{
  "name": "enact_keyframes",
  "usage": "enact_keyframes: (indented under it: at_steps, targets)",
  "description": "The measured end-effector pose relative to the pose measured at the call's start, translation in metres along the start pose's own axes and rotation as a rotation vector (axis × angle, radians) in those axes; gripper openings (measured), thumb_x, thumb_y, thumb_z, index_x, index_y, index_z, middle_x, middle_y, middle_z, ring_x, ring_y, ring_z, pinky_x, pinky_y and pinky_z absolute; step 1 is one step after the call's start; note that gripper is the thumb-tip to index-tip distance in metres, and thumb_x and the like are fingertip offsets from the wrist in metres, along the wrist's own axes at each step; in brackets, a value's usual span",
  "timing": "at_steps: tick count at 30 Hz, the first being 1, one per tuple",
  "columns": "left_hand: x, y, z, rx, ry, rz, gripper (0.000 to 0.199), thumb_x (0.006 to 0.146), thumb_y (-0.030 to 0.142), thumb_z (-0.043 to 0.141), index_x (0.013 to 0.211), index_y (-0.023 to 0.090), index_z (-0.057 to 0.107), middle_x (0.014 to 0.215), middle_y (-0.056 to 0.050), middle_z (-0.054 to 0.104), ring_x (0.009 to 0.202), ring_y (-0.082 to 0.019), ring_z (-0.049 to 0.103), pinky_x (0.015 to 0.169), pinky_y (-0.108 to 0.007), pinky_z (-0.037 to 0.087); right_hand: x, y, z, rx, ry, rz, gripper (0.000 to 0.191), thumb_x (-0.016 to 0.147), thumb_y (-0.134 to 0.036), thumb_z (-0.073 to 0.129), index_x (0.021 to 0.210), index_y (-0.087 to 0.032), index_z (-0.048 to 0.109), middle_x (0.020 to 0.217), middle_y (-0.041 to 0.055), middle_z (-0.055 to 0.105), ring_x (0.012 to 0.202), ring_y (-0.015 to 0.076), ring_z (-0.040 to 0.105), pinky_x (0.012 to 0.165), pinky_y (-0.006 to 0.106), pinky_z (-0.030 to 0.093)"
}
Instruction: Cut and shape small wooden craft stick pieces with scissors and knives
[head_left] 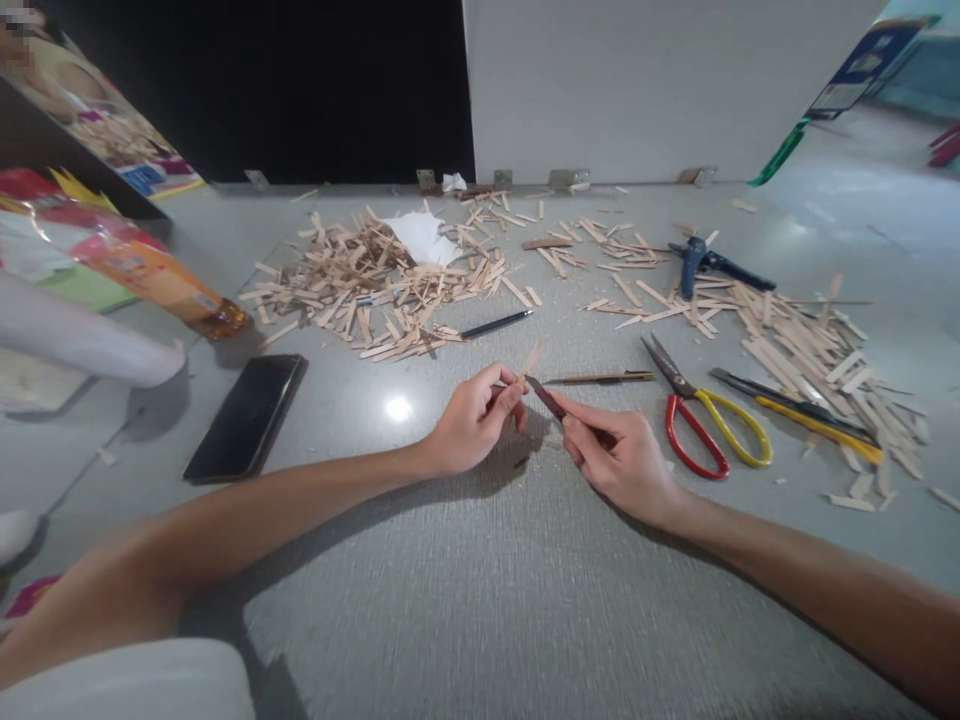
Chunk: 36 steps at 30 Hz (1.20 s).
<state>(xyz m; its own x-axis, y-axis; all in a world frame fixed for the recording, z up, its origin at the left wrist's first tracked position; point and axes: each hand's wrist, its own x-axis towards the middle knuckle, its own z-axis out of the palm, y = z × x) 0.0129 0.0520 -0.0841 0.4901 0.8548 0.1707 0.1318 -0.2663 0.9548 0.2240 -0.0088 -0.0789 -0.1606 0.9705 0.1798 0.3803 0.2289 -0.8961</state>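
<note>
Near the middle of the table, my left hand pinches a thin pale wooden strip, which points up and away from me. My right hand grips a dark brown flat strip, possibly sandpaper or a file. Its tip meets or almost meets the wooden strip at my left fingertips; whether they touch I cannot tell. Just beyond my right hand lie a thin brass-coloured pen-like tool and scissors with one red and one yellow handle.
Wooden strips lie heaped at the back left, under white paper. More strips spread at the right with blue pliers-like tool and a yellow-black cutter. A black pen, phone and bottle stand or lie leftward.
</note>
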Motion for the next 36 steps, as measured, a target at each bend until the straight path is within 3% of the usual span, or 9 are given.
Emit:
enact_keyframes:
  at_steps: [6, 10, 19, 23, 27, 31, 36]
  targets:
    - [-0.0001, -0.0013, 0.0011, 0.027, 0.07, 0.01, 0.048, 0.107, 0.069, 0.054, 0.091, 0.024, 0.045, 0.069, 0.001, 0.071, 0.044, -0.008, 0.043, 0.045, -0.022, 0.034, -0.0053, 0.003, 0.0066, -0.198, 0.057, -0.167, 0.043, 0.103, -0.026, 0.055, 0.132, -0.008, 0.082, 0.063, 0.0013, 0.068, 0.049, 0.012, 0.048, 0.05, 0.025, 0.048]
    - [0.0, -0.0011, 0.0017, 0.029, 0.092, 0.024, 0.047, 0.108, 0.07, 0.051, 0.097, 0.024, 0.047, 0.068, 0.001, 0.07, 0.043, -0.008, 0.042, 0.045, -0.023, 0.034, -0.0051, 0.0029, 0.0067, -0.198, 0.095, -0.133, 0.045, 0.103, -0.027, 0.055, 0.132, -0.004, 0.081, 0.059, -0.0016, 0.063, 0.043, 0.0096, 0.042, 0.042, 0.023, 0.039]
    - [-0.0016, 0.0022, 0.0024, 0.044, 0.089, 0.037, 0.034, 0.11, 0.055, 0.051, 0.11, 0.021, 0.053, 0.071, 0.002, 0.069, 0.045, -0.009, 0.043, 0.048, -0.024, 0.035, -0.0009, 0.0061, 0.0058, -0.011, 0.144, -0.006, 0.043, 0.107, -0.031, 0.052, 0.138, -0.009, 0.071, 0.072, 0.0004, 0.07, 0.047, 0.0103, 0.052, 0.046, 0.023, 0.043]
    - [-0.0017, 0.0024, 0.0, 0.065, 0.082, 0.038, 0.026, 0.109, 0.044, 0.048, 0.098, 0.022, 0.057, 0.066, 0.006, 0.054, 0.052, -0.011, 0.044, 0.052, -0.025, 0.035, 0.0009, 0.0079, 0.0057, 0.055, 0.131, 0.046, 0.034, 0.106, -0.033, 0.053, 0.129, -0.014, 0.071, 0.075, 0.001, 0.071, 0.05, 0.0109, 0.055, 0.047, 0.023, 0.045]
    - [-0.001, 0.0029, -0.0014, 0.083, 0.067, 0.034, 0.035, 0.111, 0.045, 0.041, 0.088, 0.023, 0.055, 0.06, 0.008, 0.041, 0.052, -0.012, 0.039, 0.054, -0.026, 0.034, 0.0018, 0.0085, 0.0057, 0.107, 0.111, 0.072, 0.033, 0.105, -0.036, 0.056, 0.127, -0.014, 0.07, 0.074, 0.0003, 0.07, 0.049, 0.0103, 0.054, 0.046, 0.023, 0.045]
    - [0.0003, 0.0062, -0.0014, 0.116, 0.061, 0.037, 0.039, 0.111, 0.051, 0.045, 0.085, 0.023, 0.054, 0.06, 0.007, 0.041, 0.054, -0.013, 0.04, 0.056, -0.027, 0.034, 0.0022, 0.0091, 0.0058, 0.136, 0.102, 0.087, 0.033, 0.105, -0.037, 0.058, 0.127, -0.016, 0.069, 0.075, 0.0, 0.07, 0.049, 0.0105, 0.054, 0.045, 0.023, 0.044]
    - [0.0004, 0.0069, -0.0019, 0.14, 0.051, 0.025, 0.029, 0.11, 0.04, 0.045, 0.089, 0.023, 0.055, 0.059, 0.009, 0.04, 0.052, -0.012, 0.039, 0.054, -0.026, 0.033, 0.0013, 0.0083, 0.0057, 0.151, 0.092, 0.097, 0.029, 0.106, -0.036, 0.056, 0.125, -0.017, 0.066, 0.075, -0.0012, 0.069, 0.048, 0.0103, 0.053, 0.045, 0.023, 0.043]
